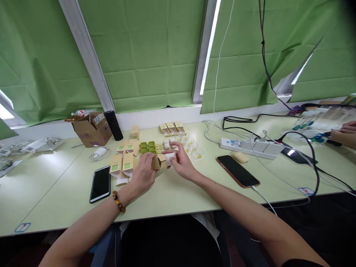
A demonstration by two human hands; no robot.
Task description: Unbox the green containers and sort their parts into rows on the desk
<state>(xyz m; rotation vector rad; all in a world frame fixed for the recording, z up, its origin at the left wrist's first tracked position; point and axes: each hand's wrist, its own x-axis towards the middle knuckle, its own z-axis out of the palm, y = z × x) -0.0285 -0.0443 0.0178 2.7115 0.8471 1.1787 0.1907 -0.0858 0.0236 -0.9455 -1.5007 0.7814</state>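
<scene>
At the middle of the table, my left hand (144,173) is closed around a small kraft paper box (156,163) with its opening turned to the right. Against that opening, my right hand (183,162) pinches a small white piece (170,158) that looks like folded paper or card. Just beyond my hands sit several small green cups (147,145), small pale yellow pieces (158,147) and white rolls (166,144). Clear plastic cups (197,152) with yellow bits in them are grouped past my right hand. More kraft boxes (129,164) stand to the left of my left hand.
Phones lie at left (100,184) and right (237,170). A white power strip (250,147) with tangled cables occupies the right side. A cardboard carton (93,131) and a black cylinder (113,126) stand at the back left. Another person's hand (346,135) shows at far right.
</scene>
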